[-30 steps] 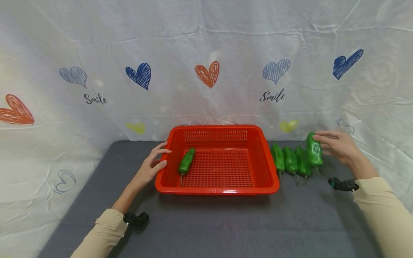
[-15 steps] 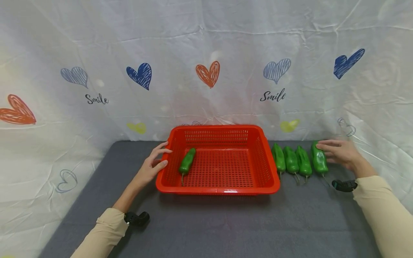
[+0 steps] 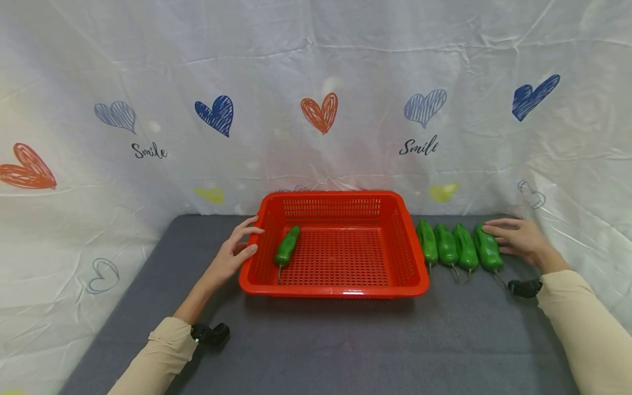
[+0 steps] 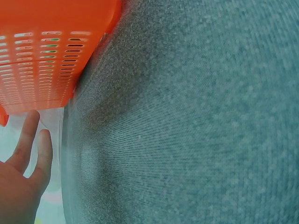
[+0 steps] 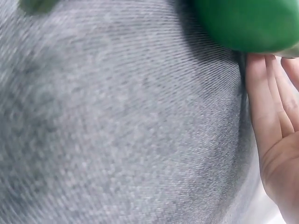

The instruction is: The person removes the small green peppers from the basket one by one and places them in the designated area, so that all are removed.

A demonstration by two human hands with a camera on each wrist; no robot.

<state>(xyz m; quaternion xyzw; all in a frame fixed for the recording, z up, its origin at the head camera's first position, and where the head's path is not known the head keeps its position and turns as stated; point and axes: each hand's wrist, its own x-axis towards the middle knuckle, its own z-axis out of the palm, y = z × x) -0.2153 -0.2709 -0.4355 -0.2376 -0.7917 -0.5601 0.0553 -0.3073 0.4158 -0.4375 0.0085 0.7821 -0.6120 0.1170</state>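
My left hand (image 3: 234, 254) rests at the left rim of a red plastic basket (image 3: 336, 292), its fingertips touching it. In the left wrist view, fingers (image 4: 29, 133) extend beside the slotted basket wall (image 4: 46, 74). Inside the basket lies one green pepper (image 3: 287, 247) with a stem. At the right, my right hand (image 3: 524, 239) touches the upper end of a green pepper (image 3: 487, 248) lying on the cloth. In the right wrist view, straight fingers (image 5: 261, 88) meet the rounded end of that pepper (image 5: 252, 23).
Three more green peppers lie in a row between the basket and the touched one: a pepper (image 3: 427, 241), a second pepper (image 3: 446, 245) and a third pepper (image 3: 465, 247). A grey cloth (image 3: 336, 345) covers the table. Behind hangs a white curtain (image 3: 266, 49) with printed hearts.
The right hand has lowered the raised pepper onto the cloth, then shifted it slightly left, close to the row. Its fingers now touch the lying pepper. The left hand and basket stay put.
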